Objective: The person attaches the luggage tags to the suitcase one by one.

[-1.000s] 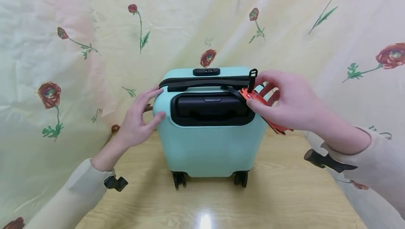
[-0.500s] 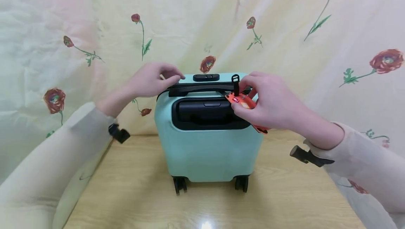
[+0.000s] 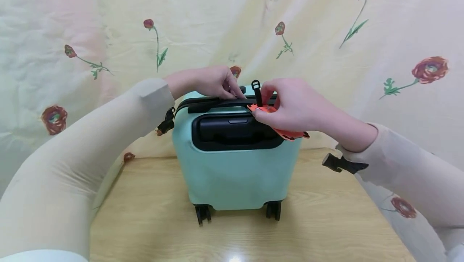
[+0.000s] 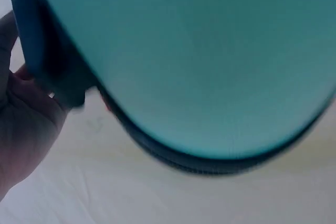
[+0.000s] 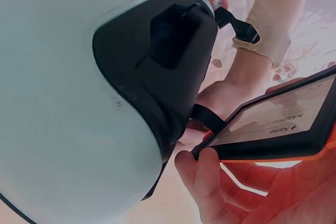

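One suitcase (image 3: 237, 181) with one luggage tag (image 3: 290, 135), one right hand (image 3: 295, 107) and one left hand (image 3: 214, 82) at its single top handle (image 3: 233, 103).
The right hand pinches the tag between thumb and fingers, in front of the handle; the left hand bends its fingers down by the handle's middle, and whether they grip anything cannot be told. One black strap (image 3: 258, 97) with a buckle stands at the tag. The tag's one card (image 5: 283, 109) (upside down from the right wrist) reads "Name" and "Address"; another line is illegible. Two wheels (image 3: 273, 210) show beneath, on one wooden table (image 3: 326, 217).
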{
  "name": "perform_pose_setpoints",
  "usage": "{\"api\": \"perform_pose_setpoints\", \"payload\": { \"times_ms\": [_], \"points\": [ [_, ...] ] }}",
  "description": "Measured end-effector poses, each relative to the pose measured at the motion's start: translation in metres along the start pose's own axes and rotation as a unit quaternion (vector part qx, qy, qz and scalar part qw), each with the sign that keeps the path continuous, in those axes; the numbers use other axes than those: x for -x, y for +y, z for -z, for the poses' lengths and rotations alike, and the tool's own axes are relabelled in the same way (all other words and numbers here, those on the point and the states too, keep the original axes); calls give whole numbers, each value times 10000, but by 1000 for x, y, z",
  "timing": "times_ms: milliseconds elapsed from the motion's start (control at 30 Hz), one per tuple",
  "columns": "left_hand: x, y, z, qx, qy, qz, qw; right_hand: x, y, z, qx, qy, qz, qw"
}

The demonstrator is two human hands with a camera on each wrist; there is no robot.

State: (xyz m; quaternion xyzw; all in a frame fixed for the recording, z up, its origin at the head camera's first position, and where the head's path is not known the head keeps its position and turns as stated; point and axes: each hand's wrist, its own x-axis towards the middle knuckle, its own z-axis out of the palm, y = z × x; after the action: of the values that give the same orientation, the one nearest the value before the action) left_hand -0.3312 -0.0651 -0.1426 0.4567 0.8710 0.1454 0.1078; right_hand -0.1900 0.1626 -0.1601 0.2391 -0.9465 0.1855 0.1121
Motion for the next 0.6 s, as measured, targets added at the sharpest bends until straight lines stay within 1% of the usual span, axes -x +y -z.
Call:
{"api": "perform_pose_setpoints", "payload": {
  "times_ms": [100, 233, 300, 433, 533, 600],
  "points": [
    [2, -3, -1, 292, -94, -16, 9995, -4, -1, -3, -40, -96, -7, 9999],
    [1, -5, -2, 212, -153, -84, 9996, -5, 1, -9, -101, -67, 135, 9998],
    [0, -5, -1, 9, -141, -119, 9998, -5, 1, -11, -97, 37, 265, 9996],
    [1, -1, 1, -618, -208, -90, 9978, -6, 3, -18, 45, 281, 618, 9977],
    [1, 4, 4, -971, -431, 41, 9943, -9, 6, -22, 116, 518, 858, 9949],
    [1, 9, 5, -1035, -546, 202, 9929, -11, 7, -23, 61, 725, 960, 9927]
  ]
}}
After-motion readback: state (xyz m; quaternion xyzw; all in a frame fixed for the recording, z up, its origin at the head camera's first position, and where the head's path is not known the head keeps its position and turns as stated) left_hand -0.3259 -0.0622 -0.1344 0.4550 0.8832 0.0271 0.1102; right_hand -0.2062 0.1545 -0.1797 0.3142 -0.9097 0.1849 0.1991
